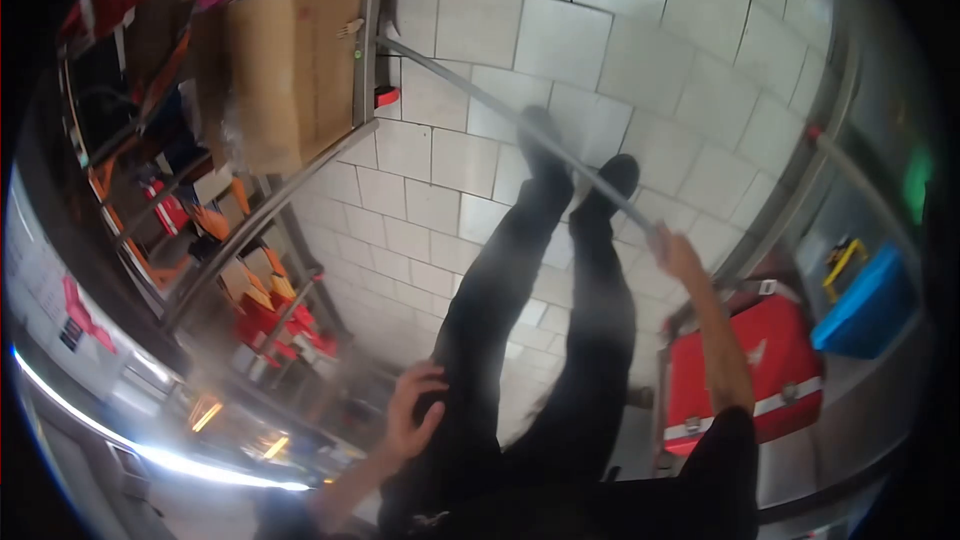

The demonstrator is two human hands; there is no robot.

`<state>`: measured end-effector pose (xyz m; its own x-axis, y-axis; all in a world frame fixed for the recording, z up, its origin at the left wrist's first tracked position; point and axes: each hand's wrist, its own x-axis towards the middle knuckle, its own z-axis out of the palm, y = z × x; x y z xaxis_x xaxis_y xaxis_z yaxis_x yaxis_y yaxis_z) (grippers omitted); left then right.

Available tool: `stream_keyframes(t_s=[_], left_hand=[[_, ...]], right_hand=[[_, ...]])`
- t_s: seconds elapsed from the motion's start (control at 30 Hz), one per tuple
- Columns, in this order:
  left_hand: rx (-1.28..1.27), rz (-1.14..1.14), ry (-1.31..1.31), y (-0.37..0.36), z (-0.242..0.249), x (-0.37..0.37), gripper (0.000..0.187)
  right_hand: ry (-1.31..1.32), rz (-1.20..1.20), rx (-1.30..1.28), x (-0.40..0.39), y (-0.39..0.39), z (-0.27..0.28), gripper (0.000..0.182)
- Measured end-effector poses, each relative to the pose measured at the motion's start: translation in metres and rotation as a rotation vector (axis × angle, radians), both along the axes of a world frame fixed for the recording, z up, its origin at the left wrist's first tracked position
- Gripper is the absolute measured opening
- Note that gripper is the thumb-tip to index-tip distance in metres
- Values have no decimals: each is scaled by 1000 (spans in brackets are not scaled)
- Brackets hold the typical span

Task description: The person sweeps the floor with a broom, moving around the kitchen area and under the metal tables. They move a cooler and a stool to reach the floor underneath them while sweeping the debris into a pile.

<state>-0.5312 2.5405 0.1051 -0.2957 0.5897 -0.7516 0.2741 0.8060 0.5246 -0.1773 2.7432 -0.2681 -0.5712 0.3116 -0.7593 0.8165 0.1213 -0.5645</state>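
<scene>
My right hand (678, 250) is wrapped around one end of a long grey pole (500, 110). The pole slants up and left across the view, passing above my dark shoes, and its far part reaches the shelf post at the upper left. What is fixed to that far end, if anything, I cannot make out. My left hand (412, 410) hangs beside my thigh with its fingers apart and slightly bent, holding nothing. To the right of my legs, below my right hand, sits a red case (750, 365) with white bands and metal latches.
Metal shelving on the left carries a large cardboard box (300, 70) and several red and orange items. A blue bin (868, 305) and a yellow object (845, 265) are at the far right, beside a metal rail (860, 180). Pale tiles (560, 40) cover the floor.
</scene>
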Motion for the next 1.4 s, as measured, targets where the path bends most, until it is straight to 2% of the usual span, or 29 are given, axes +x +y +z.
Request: stream_keyframes(t_s=[0.03, 0.07, 0.13, 0.2, 0.23, 0.27, 0.3, 0.33, 0.37, 0.4, 0.43, 0.5, 0.53, 0.57, 0.6, 0.63, 0.67, 0.7, 0.73, 0.77, 0.8, 0.83, 0.87, 0.9, 0.97, 1.07, 1.23, 1.37, 1.4], left_hand=[[-5, -9, 6, -5, -2, -2, 21], [-14, -1, 16, -11, -4, -4, 23], [16, -49, 76, -11, -8, -5, 26], [-24, -32, 155, -20, -7, -5, 28], [6, -10, 206, -23, -12, -6, 28], [33, 15, 252, -25, -17, -4, 29], [34, 18, 305, -31, -18, -5, 29], [-18, 18, 298, -25, -19, -7, 36], [32, -40, 309, -34, -17, -13, 36], [90, -96, 317, -41, -24, -21, 37], [98, -121, 323, -36, -44, -22, 37], [323, -84, 370, -22, -58, -11, 35], [311, -75, 377, -21, -52, -14, 35], [84, -43, 368, -22, -39, -18, 34], [-145, -7, 345, -10, -28, -23, 34], [35, 100, 257, -3, -31, -33, 36], [34, 123, 235, 3, -29, -37, 36], [17, 111, 172, 7, -24, -39, 34], [12, 98, 107, 10, -23, -42, 32], [33, 124, 84, 15, -22, -43, 32], [17, 111, 16, 18, -19, -44, 30], [2, 92, -51, 22, -15, -45, 28], [29, 114, -66, 25, -14, -44, 28], [41, 95, -96, 30, -13, -42, 23], [77, 89, -134, 39, -7, -40, 19], [76, 35, -122, 46, 3, -33, 19], [130, 62, -129, 43, -2, -29, 15], [143, 106, -91, 29, -10, -28, 15], [152, 166, -81, 26, -14, -26, 14]], right_hand=[[147, -41, 153, -17, -11, -39, 31], [195, -99, 44, -52, -5, -61, 29], [258, -75, 88, -126, 4, -96, 27], [397, -106, -7, -210, 10, -128, 27], [440, -178, 105, -259, -2, -151, 29], [414, -43, 4, -320, -2, -177, 31], [650, -86, 83, -383, -26, -219, 29], [514, -155, -54, -442, -13, -194, 29], [521, -105, -67, -488, 0, -173, 30], [507, -27, -64, -546, -3, -179, 29], [531, -96, 4, -584, -6, -180, 33], [556, -165, 40, -608, -4, -176, 39], [501, -162, 67, -599, 15, -163, 34], [440, -153, 95, -589, 24, -159, 32], [439, -53, 159, -563, 38, -159, 52], [455, -33, 171, -515, 52, -160, 49], [495, -21, 262, -477, 55, -176, 51], [494, -62, 125, -427, 72, -171, 57], [310, 82, 202, -366, 87, -153, 55], [308, 117, 364, -299, 91, -144, 48], [116, 164, 173, -246, 122, -82, 55], [120, 161, 316, -181, 121, -62, 52], [114, 127, 333, -121, 120, -37, 52], [-89, 176, 253, -86, 136, 22, 53], [-99, 112, 309, -31, 150, 121, 48], [-192, 98, 323, 5, 154, 245, 47], [-333, 165, 368, 5, 147, 393, 50], [-369, 275, 384, -4, 164, 442, 53], [-197, 249, 443, -5, 165, 428, 53]])
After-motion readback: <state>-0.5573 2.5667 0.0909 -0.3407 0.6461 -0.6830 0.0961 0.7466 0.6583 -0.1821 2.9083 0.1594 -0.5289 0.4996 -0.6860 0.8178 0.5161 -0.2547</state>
